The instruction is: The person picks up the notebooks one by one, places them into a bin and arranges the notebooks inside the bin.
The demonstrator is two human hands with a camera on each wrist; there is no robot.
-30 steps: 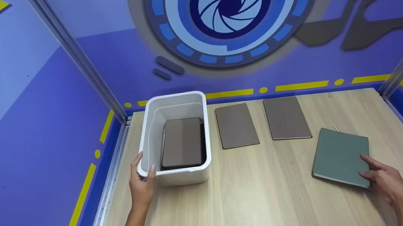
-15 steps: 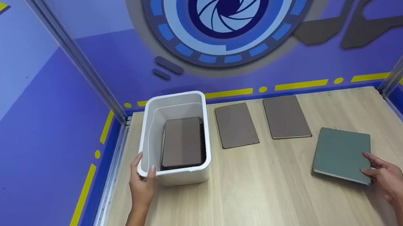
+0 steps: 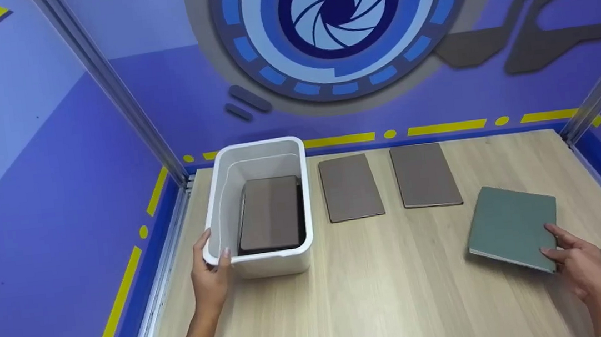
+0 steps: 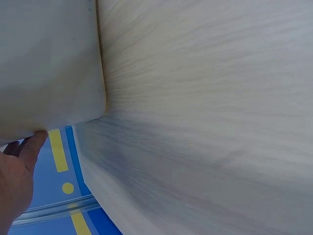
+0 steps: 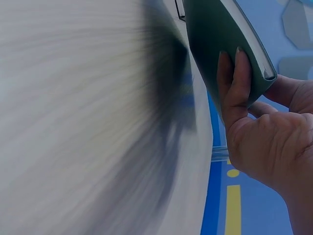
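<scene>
My right hand [image 3: 584, 261] grips a green notebook [image 3: 513, 227] by its right edge, thumb on the cover and other fingers beneath. In the right wrist view the notebook [image 5: 215, 39] is raised over the table, its white page edges showing and a shadow below. My left hand [image 3: 211, 278] holds the near left corner of a white plastic bin [image 3: 307, 201], thumb over the rim. Inside the bin lies a brown notebook [image 3: 270, 213] on something dark. The left wrist view shows the bin's outer wall [image 4: 49, 63] with fingers at its edge.
Two brown notebooks lie flat on the wooden table [image 3: 392, 293] right of the bin: one nearer the bin [image 3: 352, 188], the other farther right [image 3: 426, 176]. A blue panel wall [image 3: 351, 116] stands behind, with metal posts [image 3: 107, 82] at the corners.
The green notebook has risen slightly and moved a little right and away from me with my right hand. My left hand stays on the bin.
</scene>
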